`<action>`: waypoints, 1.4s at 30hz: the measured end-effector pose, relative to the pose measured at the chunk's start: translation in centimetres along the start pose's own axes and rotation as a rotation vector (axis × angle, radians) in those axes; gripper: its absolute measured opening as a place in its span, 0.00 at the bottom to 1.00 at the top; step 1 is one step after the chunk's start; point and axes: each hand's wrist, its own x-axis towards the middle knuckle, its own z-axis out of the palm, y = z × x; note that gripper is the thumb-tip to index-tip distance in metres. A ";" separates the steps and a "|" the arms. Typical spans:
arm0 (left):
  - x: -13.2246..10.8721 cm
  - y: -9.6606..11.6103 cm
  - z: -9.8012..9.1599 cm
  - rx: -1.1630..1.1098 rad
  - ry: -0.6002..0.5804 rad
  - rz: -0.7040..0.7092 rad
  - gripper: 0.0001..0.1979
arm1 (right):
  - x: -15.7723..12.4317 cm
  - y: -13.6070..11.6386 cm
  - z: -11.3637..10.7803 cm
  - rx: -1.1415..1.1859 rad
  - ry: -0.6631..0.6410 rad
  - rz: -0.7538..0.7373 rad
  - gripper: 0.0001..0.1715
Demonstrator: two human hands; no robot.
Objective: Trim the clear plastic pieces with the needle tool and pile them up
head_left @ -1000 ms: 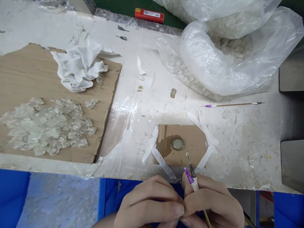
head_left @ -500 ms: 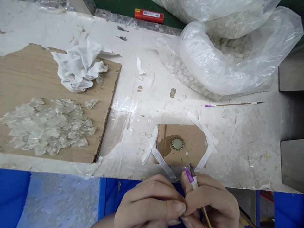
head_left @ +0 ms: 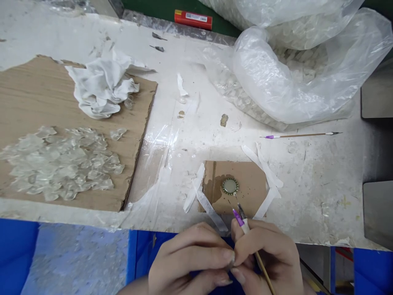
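My right hand (head_left: 267, 258) is closed around a thin wooden stick tool (head_left: 242, 221) with a purple and dark needle tip, which points up toward a small cardboard square (head_left: 248, 184). On that square sits a round bottle cap (head_left: 230, 186). My left hand (head_left: 190, 262) is curled beside the right, its thumb and fingers pinched against the right hand's fingers on something too small to make out. Both hands are at the table's near edge.
A large cardboard sheet (head_left: 27, 94) at left carries a heap of clear plastic pieces (head_left: 61, 162) and a crumpled white cloth (head_left: 101, 86). A second stick tool (head_left: 301, 135) lies at right. Clear plastic bags (head_left: 291, 65) fill the far right; a red lighter (head_left: 193, 19) lies behind.
My right hand has shifted slightly left and up, bringing the needle tip closer to the bottle cap. The left hand stays pinched against it.
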 end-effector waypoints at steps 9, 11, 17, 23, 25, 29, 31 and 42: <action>-0.3 0.0 0.6 -0.102 0.110 -0.123 0.10 | -0.2 0.3 -0.1 0.021 -0.058 -0.005 0.07; -0.3 -0.1 0.5 -0.102 0.094 -0.117 0.10 | -0.3 0.3 -0.2 0.035 -0.066 0.002 0.06; -0.3 -0.1 0.3 -0.101 0.058 -0.099 0.13 | -0.6 0.6 -0.4 0.072 -0.092 0.039 0.06; -0.4 -0.2 0.4 -0.134 0.034 -0.118 0.16 | -0.5 0.6 -0.2 0.082 -0.062 0.023 0.09; -0.4 -0.3 0.4 -0.137 0.031 -0.122 0.17 | -0.4 0.5 0.0 0.083 -0.047 0.023 0.10; -0.4 -0.5 0.4 -0.144 0.027 -0.126 0.18 | -0.4 0.3 0.4 0.064 -0.003 0.030 0.10; -0.3 -0.4 0.3 -0.141 0.027 -0.123 0.17 | -0.4 0.4 0.4 0.049 0.003 0.016 0.11; -0.4 -0.3 1.1 -0.228 0.119 -0.173 0.13 | -0.4 1.0 -0.6 -0.053 -0.091 -0.131 0.07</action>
